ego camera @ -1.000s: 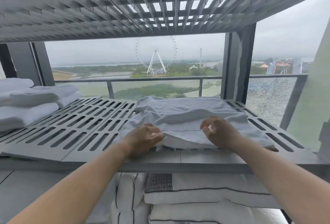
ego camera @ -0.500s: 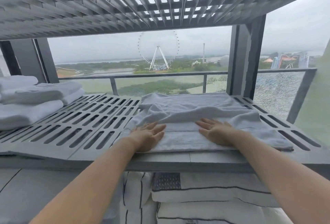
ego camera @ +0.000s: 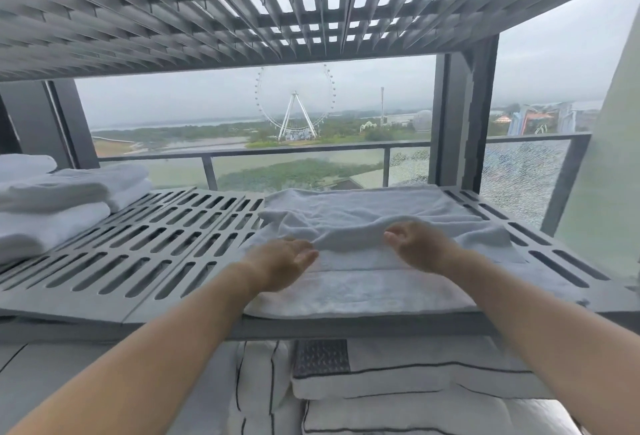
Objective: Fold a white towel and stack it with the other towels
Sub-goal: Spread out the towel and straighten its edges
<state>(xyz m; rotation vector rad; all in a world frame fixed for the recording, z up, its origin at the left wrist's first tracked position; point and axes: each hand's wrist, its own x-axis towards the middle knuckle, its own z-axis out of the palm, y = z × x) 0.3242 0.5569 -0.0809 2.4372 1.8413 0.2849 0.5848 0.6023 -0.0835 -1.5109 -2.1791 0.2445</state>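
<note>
A white towel [ego camera: 363, 282] lies partly folded on the right half of the grey slotted shelf [ego camera: 138, 254], with a rumpled ridge across its middle. My left hand [ego camera: 280, 261] hovers at the ridge's left part, fingers straight and pointing right. My right hand [ego camera: 420, 247] rests against the ridge a little further back, fingers loosely curved; I see no fold pinched in it. At the shelf's far left sits the stack of folded white towels [ego camera: 52, 206], well apart from both hands.
A second slotted shelf [ego camera: 311, 4] hangs low overhead. A dark upright post [ego camera: 464, 115] stands behind the towel on the right. Striped white pillows [ego camera: 398, 382] are stacked under the shelf. Bare slotted surface separates the towel from the stack.
One second ago both hands gripped the towel's near edge; they then pressed flat on it. Now they have lifted and moved further back to the rumpled ridge.
</note>
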